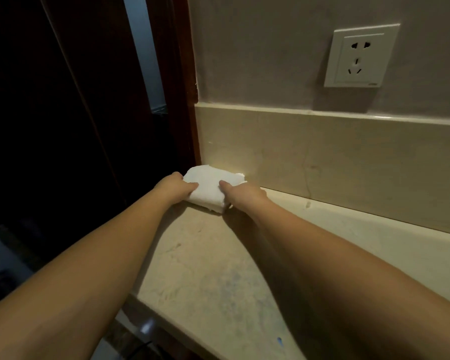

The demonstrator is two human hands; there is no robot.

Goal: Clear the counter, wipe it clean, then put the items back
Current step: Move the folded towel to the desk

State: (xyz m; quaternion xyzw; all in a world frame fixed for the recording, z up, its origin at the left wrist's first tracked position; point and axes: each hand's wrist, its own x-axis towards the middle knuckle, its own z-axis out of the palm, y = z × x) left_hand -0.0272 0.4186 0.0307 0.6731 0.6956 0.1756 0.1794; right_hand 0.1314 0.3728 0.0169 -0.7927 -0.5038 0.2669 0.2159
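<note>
A folded white cloth (pixel 210 187) lies on the beige stone counter (pixel 218 276), in its far left corner against the backsplash. My left hand (pixel 176 187) grips the cloth's left side, thumb on top. My right hand (pixel 242 192) grips its right side, thumb laid over the top. Both arms stretch forward over the counter. The fingers beneath and behind the cloth are hidden.
A beige tile backsplash (pixel 348 162) runs along the counter's back. A white wall socket (pixel 361 57) sits on the grey wall above it. A dark wooden door frame (pixel 182 94) borders the counter's left end. The counter's front edge drops to a dim floor (pixel 8 258).
</note>
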